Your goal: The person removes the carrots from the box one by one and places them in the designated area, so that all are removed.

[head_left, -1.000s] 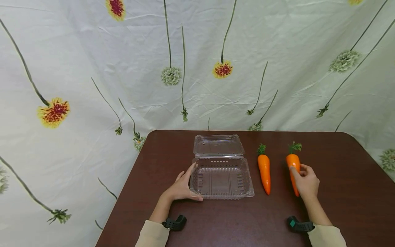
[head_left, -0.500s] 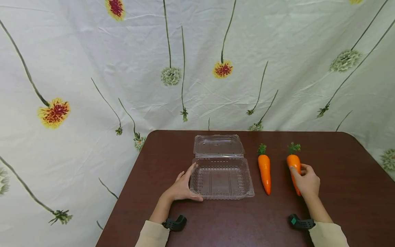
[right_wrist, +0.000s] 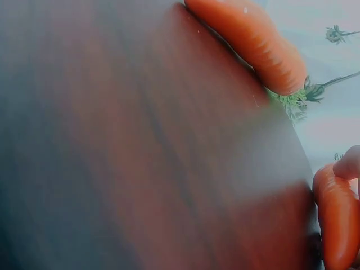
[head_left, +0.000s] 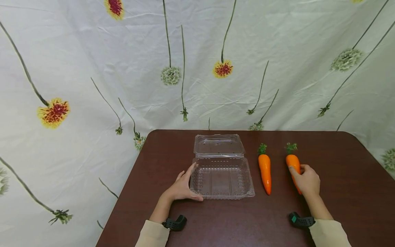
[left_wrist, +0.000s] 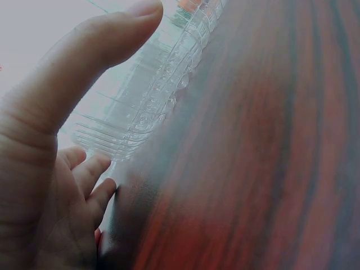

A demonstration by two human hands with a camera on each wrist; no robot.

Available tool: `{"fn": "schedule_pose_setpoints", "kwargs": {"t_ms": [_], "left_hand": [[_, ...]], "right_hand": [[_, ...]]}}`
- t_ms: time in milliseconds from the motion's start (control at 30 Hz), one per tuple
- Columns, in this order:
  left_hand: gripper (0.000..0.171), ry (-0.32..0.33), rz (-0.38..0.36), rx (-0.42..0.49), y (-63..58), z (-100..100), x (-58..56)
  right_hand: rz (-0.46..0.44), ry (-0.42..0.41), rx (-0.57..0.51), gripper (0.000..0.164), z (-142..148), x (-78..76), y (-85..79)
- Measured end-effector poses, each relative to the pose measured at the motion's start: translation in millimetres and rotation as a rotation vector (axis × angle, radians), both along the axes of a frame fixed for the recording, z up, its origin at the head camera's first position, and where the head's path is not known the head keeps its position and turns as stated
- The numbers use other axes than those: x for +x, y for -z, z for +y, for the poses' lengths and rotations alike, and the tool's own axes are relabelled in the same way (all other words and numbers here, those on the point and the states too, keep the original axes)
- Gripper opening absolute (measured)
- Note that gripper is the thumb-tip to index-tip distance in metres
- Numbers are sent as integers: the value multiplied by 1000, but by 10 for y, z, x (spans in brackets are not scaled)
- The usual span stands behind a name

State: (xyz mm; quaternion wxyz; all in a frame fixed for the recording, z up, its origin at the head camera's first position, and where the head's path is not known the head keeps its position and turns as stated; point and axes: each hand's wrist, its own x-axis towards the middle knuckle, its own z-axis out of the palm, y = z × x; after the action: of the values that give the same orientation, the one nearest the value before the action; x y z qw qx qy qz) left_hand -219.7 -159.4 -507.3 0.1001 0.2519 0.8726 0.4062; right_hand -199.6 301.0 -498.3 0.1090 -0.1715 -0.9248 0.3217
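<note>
A hinged clear plastic clamshell container [head_left: 222, 197] lies on the table with its lid [head_left: 219, 145] folded back and nothing in its tray. My left hand [head_left: 182, 188] spans its near left corner, fingers along the left side and thumb by the front edge; the left wrist view shows that thumb [left_wrist: 84, 56] stretched out beside the ribbed wall. Right of the container lies one glossy orange carrot [head_left: 264, 173] with a green top. Farther right, my right hand [head_left: 309, 181] holds a second carrot [head_left: 293, 161] between thumb and fingers, its leafy end pointing away from me.
The dark brown table [head_left: 234, 223] has rounded far corners. Behind it hangs a pale cloth [head_left: 139, 51] printed with flowers. A black wrist device [head_left: 175, 223] sits on my left wrist, with another device [head_left: 300, 220] on my right.
The held carrot has turned slightly in my right hand, its leafy top shifting left and its tip a little right. The left hand, container and other carrot stay put.
</note>
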Motion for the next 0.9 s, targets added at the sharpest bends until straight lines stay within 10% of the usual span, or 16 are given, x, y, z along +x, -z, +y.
{"fn": "schedule_pose_setpoints", "kwargs": {"t_ms": [900], "left_hand": [[135, 11, 3, 0, 16, 13, -30]], "right_hand": [[-120, 3, 25, 74, 60, 82, -69]]}}
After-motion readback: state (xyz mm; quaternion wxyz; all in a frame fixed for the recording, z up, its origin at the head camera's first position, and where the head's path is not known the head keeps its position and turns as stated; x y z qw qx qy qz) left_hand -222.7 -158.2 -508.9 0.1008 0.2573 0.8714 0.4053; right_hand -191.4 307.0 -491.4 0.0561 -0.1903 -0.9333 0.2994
